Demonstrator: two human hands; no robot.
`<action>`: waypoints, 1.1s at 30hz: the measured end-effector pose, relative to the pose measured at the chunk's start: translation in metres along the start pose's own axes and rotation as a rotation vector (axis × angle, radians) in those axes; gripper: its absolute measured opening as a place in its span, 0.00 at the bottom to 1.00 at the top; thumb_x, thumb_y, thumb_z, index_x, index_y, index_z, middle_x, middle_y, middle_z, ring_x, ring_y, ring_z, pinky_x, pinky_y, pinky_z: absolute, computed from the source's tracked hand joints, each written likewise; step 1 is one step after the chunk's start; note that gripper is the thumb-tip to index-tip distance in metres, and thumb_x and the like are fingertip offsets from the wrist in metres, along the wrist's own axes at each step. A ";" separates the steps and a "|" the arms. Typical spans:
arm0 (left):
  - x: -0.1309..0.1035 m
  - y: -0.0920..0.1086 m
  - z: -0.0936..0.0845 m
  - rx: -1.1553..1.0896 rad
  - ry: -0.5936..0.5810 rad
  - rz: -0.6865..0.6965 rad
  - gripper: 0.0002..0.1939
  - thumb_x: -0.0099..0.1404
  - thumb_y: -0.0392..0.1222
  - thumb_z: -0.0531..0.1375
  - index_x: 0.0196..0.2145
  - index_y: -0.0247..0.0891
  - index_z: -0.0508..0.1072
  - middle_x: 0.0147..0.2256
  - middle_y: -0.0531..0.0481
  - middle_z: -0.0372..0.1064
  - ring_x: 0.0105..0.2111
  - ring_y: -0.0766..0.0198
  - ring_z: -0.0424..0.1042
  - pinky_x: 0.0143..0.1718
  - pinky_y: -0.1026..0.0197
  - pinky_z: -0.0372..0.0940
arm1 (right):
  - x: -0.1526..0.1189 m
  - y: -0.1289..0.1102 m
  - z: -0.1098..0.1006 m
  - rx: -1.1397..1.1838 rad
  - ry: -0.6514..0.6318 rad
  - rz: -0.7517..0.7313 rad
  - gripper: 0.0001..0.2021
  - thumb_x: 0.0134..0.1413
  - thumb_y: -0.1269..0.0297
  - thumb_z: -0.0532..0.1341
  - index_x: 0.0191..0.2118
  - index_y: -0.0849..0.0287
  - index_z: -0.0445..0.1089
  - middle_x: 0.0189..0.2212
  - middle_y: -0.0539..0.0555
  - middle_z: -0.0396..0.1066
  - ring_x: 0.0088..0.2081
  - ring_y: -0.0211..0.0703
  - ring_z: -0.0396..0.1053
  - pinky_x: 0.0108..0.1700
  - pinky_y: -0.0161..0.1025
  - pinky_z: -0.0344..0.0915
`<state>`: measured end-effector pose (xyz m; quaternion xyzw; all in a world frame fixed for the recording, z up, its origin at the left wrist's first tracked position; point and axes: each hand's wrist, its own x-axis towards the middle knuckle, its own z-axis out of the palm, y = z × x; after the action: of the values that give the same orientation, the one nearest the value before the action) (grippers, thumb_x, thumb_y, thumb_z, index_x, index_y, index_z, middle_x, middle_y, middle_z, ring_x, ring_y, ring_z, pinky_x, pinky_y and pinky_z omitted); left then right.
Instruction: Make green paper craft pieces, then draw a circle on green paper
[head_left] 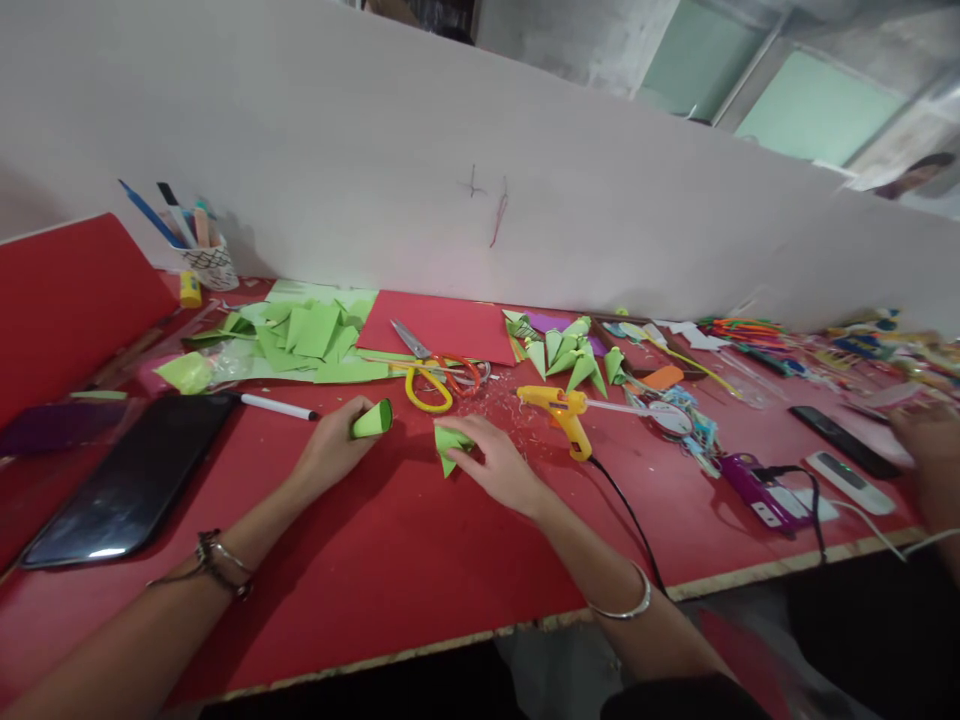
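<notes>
My left hand [335, 442] is closed on a small green paper cone [373, 420], its wide hollow end turned up to the right. To the right of it, my right hand [499, 462] pinches a piece of green paper [450, 446] just above the red tabletop; its exact shape is partly hidden by the fingers. Beyond the hands lie scissors [429, 400] with yellow and orange handles. A yellow glue gun [564, 412] rests on its side to the right of my right hand. Several finished-looking green paper cones [574, 355] sit in a cluster behind the glue gun.
Loose green paper pieces [311, 335] are heaped at the back left, near a pen cup [210, 262]. A tablet [135, 480] and a marker [277, 406] lie to the left. At right are a purple power strip [765, 492], a cord and another person's hand [930, 440].
</notes>
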<state>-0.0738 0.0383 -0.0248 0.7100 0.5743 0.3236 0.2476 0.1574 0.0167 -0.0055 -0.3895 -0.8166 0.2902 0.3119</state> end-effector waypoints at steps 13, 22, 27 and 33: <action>0.000 0.002 -0.001 -0.008 -0.017 -0.017 0.08 0.53 0.45 0.55 0.27 0.39 0.61 0.23 0.56 0.62 0.24 0.67 0.60 0.24 0.67 0.54 | 0.000 0.007 0.001 -0.033 0.013 0.066 0.10 0.51 0.66 0.57 0.40 0.56 0.70 0.40 0.53 0.65 0.41 0.38 0.65 0.45 0.36 0.60; 0.000 0.005 -0.002 -0.001 -0.011 -0.028 0.09 0.52 0.46 0.55 0.25 0.39 0.61 0.22 0.57 0.62 0.23 0.67 0.59 0.23 0.67 0.53 | -0.001 0.012 0.000 -0.093 -0.016 0.076 0.10 0.53 0.68 0.56 0.41 0.56 0.70 0.37 0.53 0.69 0.39 0.38 0.67 0.44 0.37 0.61; 0.000 0.004 -0.001 -0.006 -0.009 -0.020 0.09 0.51 0.47 0.54 0.26 0.39 0.62 0.22 0.57 0.62 0.23 0.67 0.59 0.23 0.67 0.53 | -0.001 0.015 0.000 -0.143 0.010 0.127 0.11 0.52 0.69 0.56 0.42 0.56 0.70 0.37 0.54 0.66 0.38 0.38 0.67 0.42 0.37 0.61; 0.000 0.002 0.000 -0.029 -0.036 0.013 0.08 0.52 0.45 0.53 0.25 0.38 0.61 0.22 0.57 0.59 0.23 0.68 0.57 0.23 0.68 0.53 | -0.001 0.017 -0.002 -0.271 -0.010 0.117 0.11 0.53 0.67 0.56 0.43 0.56 0.69 0.38 0.54 0.69 0.41 0.41 0.65 0.44 0.38 0.60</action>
<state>-0.0725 0.0377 -0.0228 0.7158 0.5604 0.3207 0.2659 0.1670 0.0252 -0.0162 -0.4736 -0.8258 0.1969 0.2347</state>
